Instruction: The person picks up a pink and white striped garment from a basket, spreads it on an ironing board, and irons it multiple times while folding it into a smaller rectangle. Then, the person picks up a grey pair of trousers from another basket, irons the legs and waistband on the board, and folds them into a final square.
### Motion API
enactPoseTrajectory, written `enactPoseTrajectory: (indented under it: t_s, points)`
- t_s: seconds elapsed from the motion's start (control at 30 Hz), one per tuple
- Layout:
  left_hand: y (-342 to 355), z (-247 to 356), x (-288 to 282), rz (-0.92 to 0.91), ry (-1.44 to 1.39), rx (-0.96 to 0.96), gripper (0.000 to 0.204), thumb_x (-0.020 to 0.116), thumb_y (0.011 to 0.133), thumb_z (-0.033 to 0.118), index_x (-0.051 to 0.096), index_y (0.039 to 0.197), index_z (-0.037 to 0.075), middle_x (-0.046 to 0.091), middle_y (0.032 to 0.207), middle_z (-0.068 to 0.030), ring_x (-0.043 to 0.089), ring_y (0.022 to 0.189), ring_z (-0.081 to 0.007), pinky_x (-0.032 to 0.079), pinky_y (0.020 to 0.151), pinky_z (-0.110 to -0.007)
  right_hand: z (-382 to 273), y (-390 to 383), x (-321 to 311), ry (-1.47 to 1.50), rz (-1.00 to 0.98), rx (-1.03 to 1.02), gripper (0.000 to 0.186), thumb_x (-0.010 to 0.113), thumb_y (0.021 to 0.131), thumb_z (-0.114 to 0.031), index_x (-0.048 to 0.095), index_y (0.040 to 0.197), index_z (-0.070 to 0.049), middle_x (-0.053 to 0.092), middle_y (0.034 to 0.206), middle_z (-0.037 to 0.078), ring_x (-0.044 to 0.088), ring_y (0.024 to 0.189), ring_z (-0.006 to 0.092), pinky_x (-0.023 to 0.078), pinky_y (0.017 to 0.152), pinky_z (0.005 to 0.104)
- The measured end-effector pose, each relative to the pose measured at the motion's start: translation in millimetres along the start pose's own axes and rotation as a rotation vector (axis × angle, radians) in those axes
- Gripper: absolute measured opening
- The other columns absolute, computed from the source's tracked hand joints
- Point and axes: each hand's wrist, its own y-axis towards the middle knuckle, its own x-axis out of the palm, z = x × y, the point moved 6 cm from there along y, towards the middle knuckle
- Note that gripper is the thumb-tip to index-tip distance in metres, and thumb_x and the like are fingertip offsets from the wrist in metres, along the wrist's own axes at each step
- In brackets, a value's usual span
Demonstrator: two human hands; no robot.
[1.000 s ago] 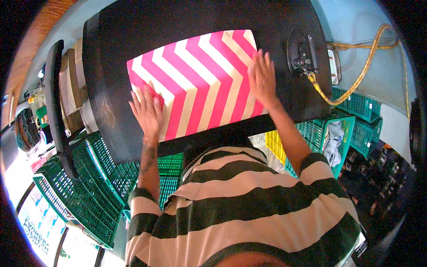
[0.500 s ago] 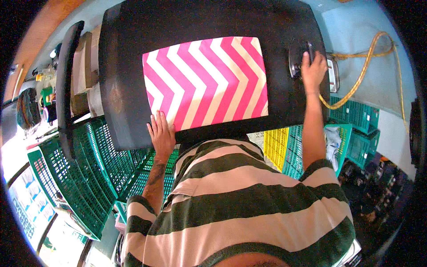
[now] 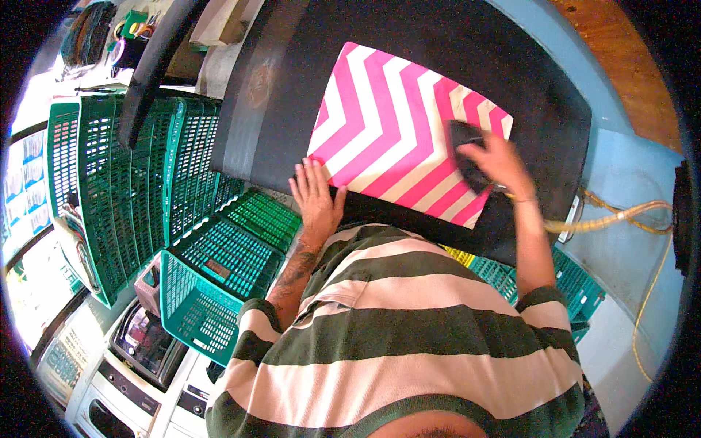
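A pink, white and beige chevron cloth (image 3: pixel 387 124) lies flat on a black padded ironing table (image 3: pixel 274 139). My right hand (image 3: pixel 504 171) is wrapped round the handle of a dark iron (image 3: pixel 469 157), slightly blurred, which rests over the right part of the cloth. The handle is mostly hidden under my fingers. At the cloth's near left corner, my left hand (image 3: pixel 318 201) lies flat with its fingers stretched out, fingertips at the fabric edge.
A yellow cord (image 3: pixel 621 221) loops at the right, by a metal plate (image 3: pixel 572 219) on the table's edge. Green plastic crates (image 3: pixel 128 197) stand on the left, more crates (image 3: pixel 573 285) at the right. A long black padded bar (image 3: pixel 157 73) rises at the upper left.
My right hand has brought the iron leftward from the bare table onto the cloth. My left hand stays at the cloth's near left corner. The whole view has turned and shifted.
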Motion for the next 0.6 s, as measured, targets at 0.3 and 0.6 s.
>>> enactPoseTrajectory:
  t_s: [0.3, 0.6]
  points:
    - [-20.0, -20.7, -3.8, -0.163, -0.008, 0.072, 0.072, 0.056, 0.095, 0.042, 0.033, 0.151, 0.003, 0.031, 0.158, -0.0134, 0.025, 0.147, -0.0333, 0.014, 0.118, -0.058, -196.3, 136.1, 128.2, -0.381, 0.073, -0.526, 0.058, 0.067, 0.082, -0.062, 0.069, 0.088, -0.004, 0.067, 0.079, 0.025, 0.069, 0.077, 0.0389, 0.055, 0.069, 0.0478]
    - [-23.6, -82.7, -53.5, 0.104, -0.248, 0.051, 0.061, 0.05, 0.1, 0.029, 0.032, 0.152, 0.002, 0.028, 0.158, -0.0231, 0.023, 0.146, -0.0441, 0.019, 0.117, -0.054, -177.1, 186.9, 90.9, -0.179, -0.198, -0.181, 0.064, 0.07, 0.082, -0.06, 0.069, 0.104, -0.001, 0.066, 0.069, 0.01, 0.064, 0.057, 0.0197, 0.053, 0.055, 0.0337]
